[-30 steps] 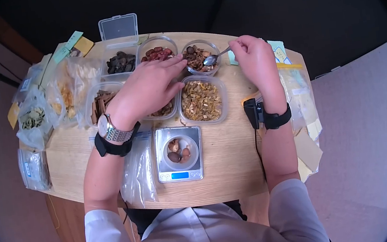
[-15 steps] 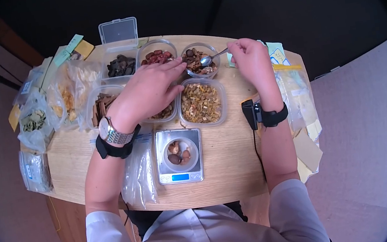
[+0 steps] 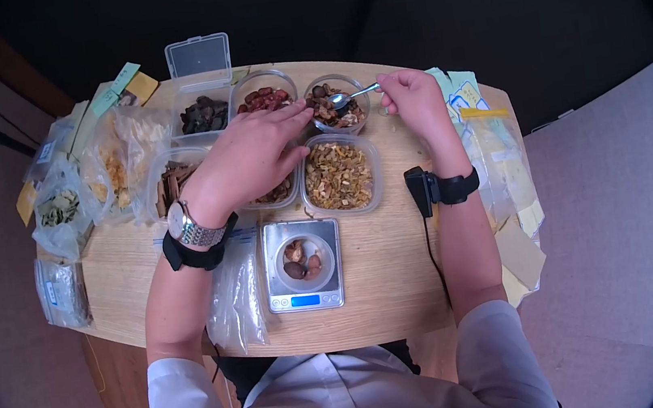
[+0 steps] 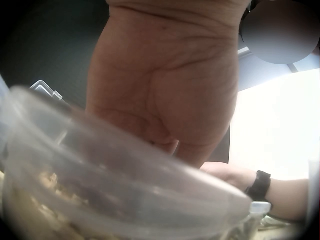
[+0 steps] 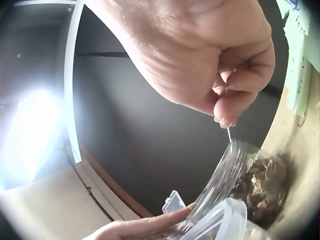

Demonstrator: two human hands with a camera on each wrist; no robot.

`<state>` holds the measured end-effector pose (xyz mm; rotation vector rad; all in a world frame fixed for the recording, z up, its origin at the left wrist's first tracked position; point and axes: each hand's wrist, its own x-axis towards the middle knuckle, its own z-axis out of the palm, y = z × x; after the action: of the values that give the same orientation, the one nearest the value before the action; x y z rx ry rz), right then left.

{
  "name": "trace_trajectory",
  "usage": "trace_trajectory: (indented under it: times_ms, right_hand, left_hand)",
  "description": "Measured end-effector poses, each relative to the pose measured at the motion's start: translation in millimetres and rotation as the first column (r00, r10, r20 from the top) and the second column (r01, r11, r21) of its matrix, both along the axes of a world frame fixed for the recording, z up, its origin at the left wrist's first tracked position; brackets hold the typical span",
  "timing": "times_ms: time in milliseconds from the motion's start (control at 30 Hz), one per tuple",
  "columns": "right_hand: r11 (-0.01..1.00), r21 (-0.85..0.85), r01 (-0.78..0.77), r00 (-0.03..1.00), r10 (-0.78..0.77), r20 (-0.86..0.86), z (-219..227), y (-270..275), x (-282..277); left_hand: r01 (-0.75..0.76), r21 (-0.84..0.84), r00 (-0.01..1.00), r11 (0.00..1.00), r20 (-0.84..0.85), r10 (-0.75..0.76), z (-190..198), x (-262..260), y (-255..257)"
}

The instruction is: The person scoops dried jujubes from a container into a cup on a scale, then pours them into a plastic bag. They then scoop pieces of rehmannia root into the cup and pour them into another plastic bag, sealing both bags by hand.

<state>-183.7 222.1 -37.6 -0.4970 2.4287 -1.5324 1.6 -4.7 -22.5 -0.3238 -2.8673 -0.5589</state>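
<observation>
My right hand (image 3: 417, 101) pinches the handle of a metal spoon (image 3: 362, 91) between thumb and fingers. The spoon's bowl lies over a round clear jar (image 5: 219, 175) of brown dried pieces, with one dark round nut-like piece among them. My left hand (image 3: 251, 152) stretches its fingers to the left side of that jar, fingertips right at the rim. Its palm and wrist cover part of the containers below. Nearer me, a digital scale (image 3: 330, 236) bears a small white cup (image 3: 312, 246) with several brown round pieces in it.
A square tub (image 3: 377, 185) of yellowish chopped pieces stands before the jar. Left of it are a bowl of red dates (image 3: 264, 97), black pieces (image 3: 204, 115) and bark strips (image 3: 171, 186). Plastic bags (image 3: 67, 215) crowd the left edge; paper notes (image 3: 455, 86) lie right.
My right hand has shifted left, carrying the spoon's bowl further across the jar. My left hand has stayed in nearly the same place.
</observation>
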Motion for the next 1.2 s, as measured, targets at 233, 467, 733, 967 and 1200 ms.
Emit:
trace_trajectory:
  times_ms: [233, 467, 733, 967, 1200]
  right_hand:
    - [0.997, -0.076, 0.034, 0.999, -0.032, 0.027, -8, -3, -3]
    - [0.999, -0.045, -0.021, 1.0, 0.021, 0.002, -8, -10, 5]
    - [0.994, -0.11, -0.02, 0.996, 0.03, 0.086, -11, -15, 10]
    - [0.989, -0.15, -0.01, 0.986, 0.035, 0.166, -10, -7, 1]
    - [0.959, -0.233, -0.163, 0.977, 0.19, 0.097, 17, 11, -3]
  left_hand:
    - [-0.007, -0.002, 1.0, 1.0, 0.011, 0.007, -1, 0, 0]
    - [-0.009, -0.002, 1.0, 1.0, 0.022, 0.009, 1, 0, 1]
    - [0.001, 0.016, 1.0, 1.0, -0.007, -0.001, -1, -1, 1]
    - [0.01, 0.018, 1.0, 1.0, -0.01, -0.01, 1, -1, 0]
    - [0.038, 0.01, 0.999, 0.999, -0.03, -0.037, -5, -3, -4]
